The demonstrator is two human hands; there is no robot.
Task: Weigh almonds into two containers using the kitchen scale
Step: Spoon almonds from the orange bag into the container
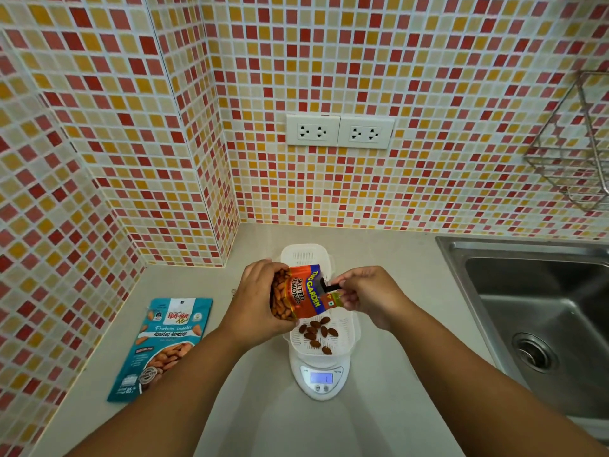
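Head view: at the lower centre of the frame, a white kitchen scale (320, 379) stands on the pale countertop (263, 423), its blue display lit but its digits too small to read. On the scale sits a white perforated container (342, 331) holding a small scatter of almonds (318, 333).

Above that container, the left hand (255, 301) grips a red packet of salted almonds (301, 296), its fingers curled round the packet's left side. The packet is tilted with its opened end turned towards the right. The right hand (365, 296) pinches that end of the packet between thumb and fingertips. The two hands are close together, joined only by the packet between them.

Behind the hands, a second white perforated container (304, 253) rests on the counter, partly hidden by the packet.

At the lower left, a blue bag of roasted almonds (164, 347) lies flat on the counter, well apart from the scale.

At the right edge is a steel sink (543, 291), and above it a wire rack (580, 143) hangs on the mosaic-tiled wall (115, 127). Two white double sockets (339, 131) are set in the wall at the centre.
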